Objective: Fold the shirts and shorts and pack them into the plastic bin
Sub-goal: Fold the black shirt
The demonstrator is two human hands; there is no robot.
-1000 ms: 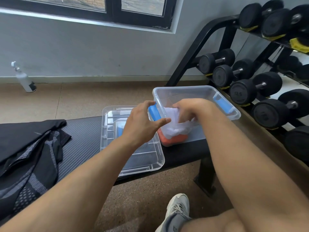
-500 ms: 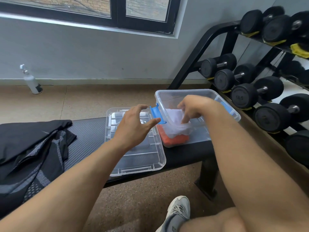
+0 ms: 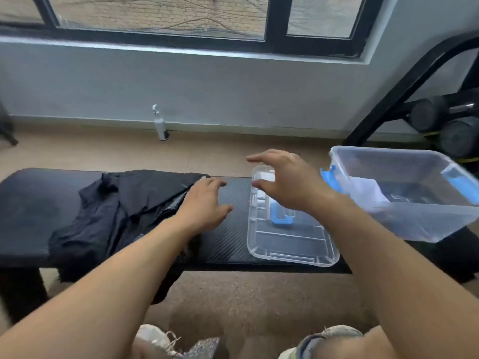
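A long black desk [image 3: 33, 203] with a woven, carbon-like padded surface was seen spanning the view, more of its left end being shown than half a second earlier. Crumpled black garments [image 3: 124, 211], partly of mesh-like fabric, were spread over its left half and hung over the near edge. A clear plastic bin [image 3: 425, 224] with blue latch handles was set at the right end of the desk, a white folded garment [image 3: 368, 190] being visible through its wall; the orange item seen earlier could not be made out. The bin's transparent lid [image 3: 290, 244], rectangular with rounded corners, lay flat between garments and bin. The right hand [image 3: 287, 182], earlier inside the bin, was held above the lid, its grip loose and empty with fingers spread. The left hand [image 3: 204, 203], earlier near the bin's handle, was laid at the garments' edge, fingers straight, nothing being grasped. No writing could be read.
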